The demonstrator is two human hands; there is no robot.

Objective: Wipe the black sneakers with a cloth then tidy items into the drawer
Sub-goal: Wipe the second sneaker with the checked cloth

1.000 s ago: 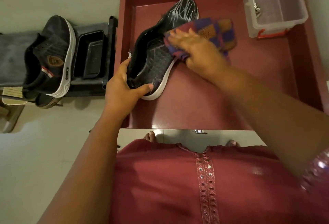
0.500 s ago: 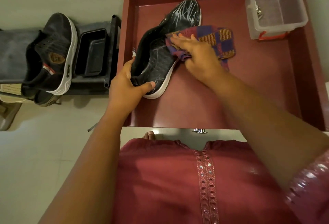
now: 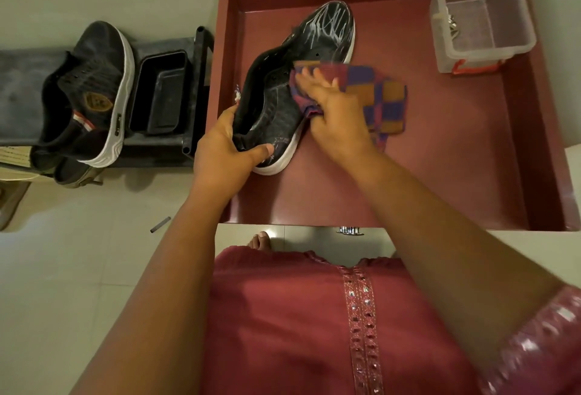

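The black sneaker (image 3: pixel 295 86) I was working on sat tilted on its side in the left half of the open red drawer (image 3: pixel 440 181), toe toward the drawer's back wall. Left of the drawer, the second sneaker (image 3: pixel 91 93) leaned on a dark stand (image 3: pixel 163 146) beside a black tray (image 3: pixel 158 93), and looked not yet wiped, as far as I could judge.

My left hand (image 3: pixel 226 155) gripped the heel, thumb curled over the collar and the other fingers wrapped behind it. My right hand (image 3: pixel 333 111) had bunched the checked cloth (image 3: pixel 377 96) under its palm, fingers spread and pressing it to the sneaker's side.

The risks, as I judged them:
- The hold was only at the heel, so a hard stroke toward the toe might twist the sneaker out of my left hand and knock it against the drawer wall.
- The loose end of the cloth trailed toward the right side of the drawer and could drag or snag.
- The second sneaker sat at the stand's edge and could tip off.

I could not make out what lay in the clear plastic box (image 3: pixel 481 17) at the drawer's back right corner beyond something small and metallic. The sneaker's far side, the sole and my left fingertips were hidden, and the pale streaks on the toe could have been dirt or pattern.
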